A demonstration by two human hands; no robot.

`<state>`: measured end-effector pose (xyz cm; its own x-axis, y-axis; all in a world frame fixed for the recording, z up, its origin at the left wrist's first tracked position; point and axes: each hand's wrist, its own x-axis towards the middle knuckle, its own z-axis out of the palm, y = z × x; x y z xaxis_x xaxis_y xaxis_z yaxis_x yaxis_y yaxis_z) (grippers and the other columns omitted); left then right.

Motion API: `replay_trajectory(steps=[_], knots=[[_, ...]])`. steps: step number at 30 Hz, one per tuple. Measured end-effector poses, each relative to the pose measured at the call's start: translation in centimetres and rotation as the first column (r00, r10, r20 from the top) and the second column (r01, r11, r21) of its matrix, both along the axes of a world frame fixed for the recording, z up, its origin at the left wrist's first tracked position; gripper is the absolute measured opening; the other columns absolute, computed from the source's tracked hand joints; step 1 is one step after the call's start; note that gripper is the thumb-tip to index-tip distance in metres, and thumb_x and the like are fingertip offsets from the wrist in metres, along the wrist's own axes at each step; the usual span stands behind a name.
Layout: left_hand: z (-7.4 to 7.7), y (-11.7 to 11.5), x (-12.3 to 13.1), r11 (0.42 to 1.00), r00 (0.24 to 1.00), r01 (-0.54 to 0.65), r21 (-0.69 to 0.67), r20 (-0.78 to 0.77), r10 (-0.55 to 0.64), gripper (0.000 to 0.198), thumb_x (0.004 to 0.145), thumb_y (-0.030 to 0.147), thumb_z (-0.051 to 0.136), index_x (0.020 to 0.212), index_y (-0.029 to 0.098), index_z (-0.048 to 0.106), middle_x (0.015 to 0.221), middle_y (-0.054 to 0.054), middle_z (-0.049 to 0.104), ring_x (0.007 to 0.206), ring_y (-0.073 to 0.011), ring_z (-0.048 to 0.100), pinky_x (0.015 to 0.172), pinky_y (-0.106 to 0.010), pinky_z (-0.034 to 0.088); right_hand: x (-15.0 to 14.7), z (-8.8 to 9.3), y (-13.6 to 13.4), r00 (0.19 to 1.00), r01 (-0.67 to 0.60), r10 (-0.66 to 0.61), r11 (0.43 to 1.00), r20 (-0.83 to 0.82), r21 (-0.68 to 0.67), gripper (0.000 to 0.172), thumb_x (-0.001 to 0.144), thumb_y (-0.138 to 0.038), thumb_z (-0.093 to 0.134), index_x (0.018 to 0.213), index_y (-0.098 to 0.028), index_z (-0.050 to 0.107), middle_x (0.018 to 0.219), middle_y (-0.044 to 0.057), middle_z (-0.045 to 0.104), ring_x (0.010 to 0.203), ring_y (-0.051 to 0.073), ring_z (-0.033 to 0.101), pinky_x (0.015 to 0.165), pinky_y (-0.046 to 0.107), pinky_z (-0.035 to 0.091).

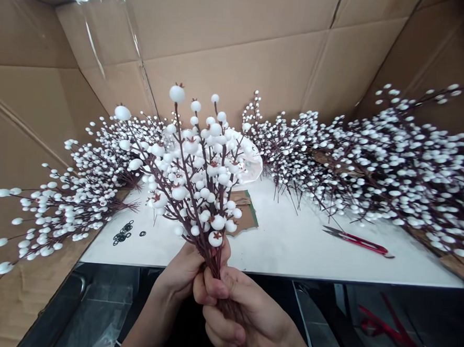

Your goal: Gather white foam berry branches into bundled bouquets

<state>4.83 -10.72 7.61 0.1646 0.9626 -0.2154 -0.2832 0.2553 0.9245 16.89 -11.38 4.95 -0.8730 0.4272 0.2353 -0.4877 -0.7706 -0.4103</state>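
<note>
A bunch of artificial white berry stems [194, 176] stands upright in front of me, berries at the top and brown stems gathered below. My right hand [239, 310] is wrapped round the lower stems. My left hand [189, 270] grips the same bunch just above and behind it, with some of its fingers hidden by the stems. Small black rings [123, 233] lie on the white table [290, 250] to the left of the bunch, one of them apart from the pile. Red-handled thread snips [357, 241] rest on the table at the right.
Piles of white berry stems lie at the left [77, 195] and along the right [374, 166]. Behind the bunch are a clear plastic wrapper [254, 162] and a cardboard piece [243, 211]. Cardboard walls [239, 48] enclose the table. Red ribbon [391, 330] shows below its front edge.
</note>
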Motion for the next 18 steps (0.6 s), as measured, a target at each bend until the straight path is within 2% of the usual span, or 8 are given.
replay_trajectory(steps=[3, 7, 12, 18], knots=[[-0.2, 0.0, 0.0, 1.000, 1.000, -0.007, -0.015, -0.004, 0.007, 0.021, 0.071, 0.024, 0.059, 0.056, 0.018, 0.046, 0.055, 0.005, 0.042, 0.052, -0.0080, 0.035, 0.051, -0.022, 0.031, 0.1, -0.2, 0.2, 0.999, -0.033, 0.033, 0.999, 0.008, -0.014, 0.021, 0.087, -0.028, 0.051, 0.069, -0.017, 0.051, 0.056, -0.004, 0.047, 0.032, 0.004, 0.035, 0.037, 0.018, 0.035], [0.5, -0.1, 0.1, 0.999, 0.998, 0.042, -0.017, -0.039, -0.043, 0.019, 0.071, 0.024, 0.059, 0.056, 0.017, 0.050, 0.057, 0.003, 0.046, 0.055, -0.0101, 0.038, 0.054, -0.024, 0.032, 0.0, -0.4, 0.6, 0.997, -0.077, 0.077, 0.997, -0.025, -0.026, 0.023, 0.081, -0.027, 0.057, 0.063, -0.016, 0.047, 0.067, -0.002, 0.051, 0.028, 0.002, 0.035, 0.031, 0.020, 0.030], [1.1, -0.1, 0.5, 0.995, 0.993, 0.096, 0.040, -0.068, -0.093, 0.025, 0.078, 0.032, 0.053, 0.060, 0.016, 0.047, 0.059, 0.003, 0.041, 0.055, -0.0095, 0.031, 0.053, -0.025, 0.024, 0.0, -0.4, 0.9, 0.988, -0.123, 0.116, 0.990, -0.099, -0.066, 0.020, 0.085, -0.021, 0.051, 0.067, -0.016, 0.046, 0.070, -0.003, 0.052, 0.029, 0.001, 0.033, 0.031, 0.018, 0.026], [0.9, 0.0, 0.3, 0.983, 0.983, 0.180, 0.042, -0.034, -0.178, 0.030, 0.076, 0.037, 0.054, 0.057, 0.016, 0.046, 0.056, 0.004, 0.036, 0.053, -0.0094, 0.026, 0.051, -0.026, 0.019, 0.0, -0.3, 0.7, 0.984, -0.141, 0.138, 0.990, -0.116, -0.012, 0.020, 0.086, -0.021, 0.049, 0.067, -0.016, 0.044, 0.072, -0.003, 0.048, 0.032, 0.001, 0.036, 0.034, 0.018, 0.029]])
